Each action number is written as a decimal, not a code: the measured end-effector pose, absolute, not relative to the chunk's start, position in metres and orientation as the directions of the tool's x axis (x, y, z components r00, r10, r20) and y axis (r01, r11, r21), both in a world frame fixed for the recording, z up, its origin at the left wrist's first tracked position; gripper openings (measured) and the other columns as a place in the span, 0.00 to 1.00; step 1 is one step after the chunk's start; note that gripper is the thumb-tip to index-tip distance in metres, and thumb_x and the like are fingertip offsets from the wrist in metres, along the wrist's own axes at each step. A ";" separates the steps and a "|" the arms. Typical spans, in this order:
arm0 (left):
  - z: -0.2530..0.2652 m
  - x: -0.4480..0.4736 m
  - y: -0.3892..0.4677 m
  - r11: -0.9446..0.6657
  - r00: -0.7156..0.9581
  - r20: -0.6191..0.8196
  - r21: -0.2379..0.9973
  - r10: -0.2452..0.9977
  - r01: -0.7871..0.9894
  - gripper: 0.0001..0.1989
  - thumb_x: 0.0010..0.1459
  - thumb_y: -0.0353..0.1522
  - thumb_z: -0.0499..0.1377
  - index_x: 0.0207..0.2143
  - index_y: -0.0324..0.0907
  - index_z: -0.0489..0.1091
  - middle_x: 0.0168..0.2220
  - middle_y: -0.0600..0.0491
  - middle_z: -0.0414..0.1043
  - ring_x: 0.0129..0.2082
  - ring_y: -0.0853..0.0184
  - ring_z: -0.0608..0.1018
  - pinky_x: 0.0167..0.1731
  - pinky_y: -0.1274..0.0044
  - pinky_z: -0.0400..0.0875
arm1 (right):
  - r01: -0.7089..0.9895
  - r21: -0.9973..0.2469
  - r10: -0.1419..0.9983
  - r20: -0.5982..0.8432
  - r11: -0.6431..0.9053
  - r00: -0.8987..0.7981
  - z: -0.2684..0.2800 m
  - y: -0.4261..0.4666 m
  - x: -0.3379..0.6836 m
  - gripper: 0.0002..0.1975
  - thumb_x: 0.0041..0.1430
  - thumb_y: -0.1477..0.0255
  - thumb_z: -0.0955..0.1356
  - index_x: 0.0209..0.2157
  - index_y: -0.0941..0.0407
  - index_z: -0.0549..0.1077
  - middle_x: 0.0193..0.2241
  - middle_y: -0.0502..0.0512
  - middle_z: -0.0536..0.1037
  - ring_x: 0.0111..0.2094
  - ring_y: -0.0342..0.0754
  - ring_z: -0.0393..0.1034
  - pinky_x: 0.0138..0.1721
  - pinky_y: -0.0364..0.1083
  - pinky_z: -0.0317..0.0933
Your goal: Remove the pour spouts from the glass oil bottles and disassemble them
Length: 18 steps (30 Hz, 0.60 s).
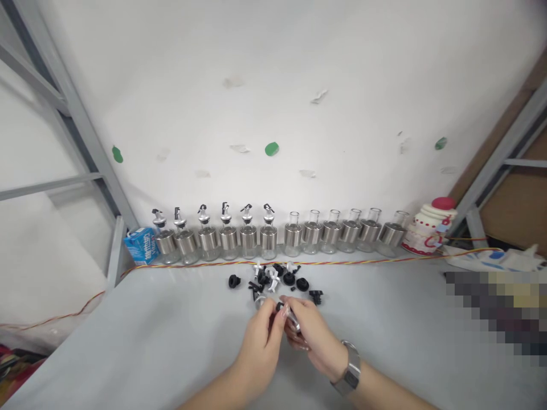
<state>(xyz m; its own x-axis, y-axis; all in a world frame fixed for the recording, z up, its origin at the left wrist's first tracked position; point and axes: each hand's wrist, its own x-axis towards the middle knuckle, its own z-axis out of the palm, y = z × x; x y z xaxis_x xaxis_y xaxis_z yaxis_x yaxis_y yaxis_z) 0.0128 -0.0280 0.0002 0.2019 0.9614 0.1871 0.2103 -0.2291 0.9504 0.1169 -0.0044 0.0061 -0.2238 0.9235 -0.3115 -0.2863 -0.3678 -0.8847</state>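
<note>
My left hand [261,340] and my right hand [314,333] meet low in the middle, close above the table. The fingers of the right hand are closed around a silver pourer spout [294,322], partly hidden by them. Pinched in my left fingers is a small black piece [280,306] at the spout's end; whether it is joined to the spout I cannot tell. Just beyond the hands lies a loose pile of silver spout parts [274,280] and black stoppers [289,279]. A lone black stopper [233,281] rests to the left of this pile.
Along the wall stand several glass bottles with steel sleeves: those on the left wear pourers [268,233], those on the right are uncapped bottles [332,234]. A blue carton [142,246] and a red-and-white jar [428,228] flank the row. A twisted wire [363,261] runs in front.
</note>
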 end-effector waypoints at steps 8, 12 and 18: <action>-0.003 0.022 -0.022 -0.107 0.217 0.102 0.994 0.971 0.010 0.14 0.58 0.42 0.44 0.23 0.44 0.48 0.14 0.64 0.49 0.13 0.76 0.55 0.14 0.82 0.51 | -0.352 -0.865 0.932 -0.353 -0.357 -0.078 0.008 -0.005 0.108 0.13 0.46 0.68 0.61 0.13 0.56 0.56 0.06 0.41 0.53 0.08 0.34 0.43 0.10 0.37 0.33; -0.004 0.020 -0.030 -0.166 0.222 0.154 0.986 0.963 0.036 0.14 0.58 0.41 0.43 0.24 0.44 0.49 0.17 0.62 0.48 0.16 0.75 0.55 0.17 0.82 0.52 | -0.422 -0.844 0.940 -0.334 -0.332 -0.072 0.009 0.004 0.121 0.14 0.46 0.69 0.61 0.12 0.55 0.54 0.06 0.41 0.53 0.08 0.34 0.42 0.10 0.37 0.32; 0.010 -0.007 -0.006 -0.301 0.078 0.296 0.858 0.952 0.416 0.14 0.59 0.41 0.39 0.26 0.43 0.53 0.22 0.58 0.55 0.22 0.72 0.62 0.23 0.81 0.56 | -0.472 -0.848 0.967 -0.252 -0.240 -0.039 0.010 0.024 0.145 0.17 0.50 0.66 0.57 0.12 0.55 0.51 0.06 0.41 0.51 0.08 0.33 0.37 0.11 0.36 0.33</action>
